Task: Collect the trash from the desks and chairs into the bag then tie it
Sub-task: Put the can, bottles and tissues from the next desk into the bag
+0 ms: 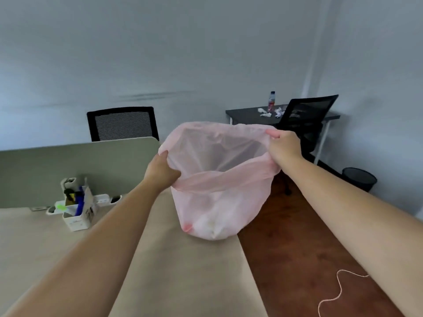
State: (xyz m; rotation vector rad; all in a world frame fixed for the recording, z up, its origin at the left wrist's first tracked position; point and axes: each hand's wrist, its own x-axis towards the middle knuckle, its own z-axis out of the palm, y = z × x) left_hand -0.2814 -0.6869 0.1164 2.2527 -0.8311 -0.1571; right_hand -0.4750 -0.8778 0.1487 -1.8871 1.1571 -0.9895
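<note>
A thin pink plastic bag [217, 202] stands on the right end of the beige desk [178, 271], its mouth held wide. My left hand [161, 170] grips the bag's left rim and my right hand [285, 146] grips the right rim. White crumpled trash and something red show through the bag's bottom. Across the room, a dark desk [247, 114] carries a plastic bottle [271, 101] with a red label and several crumpled white papers [272, 112].
A white organizer box [76, 210] with pens stands on the beige desk by a grey divider panel [68, 165]. One black mesh chair [122, 123] is behind the divider, another [306, 120] at the dark desk. A black wastebasket [359, 179] and a pale string [338, 291] are on the wooden floor.
</note>
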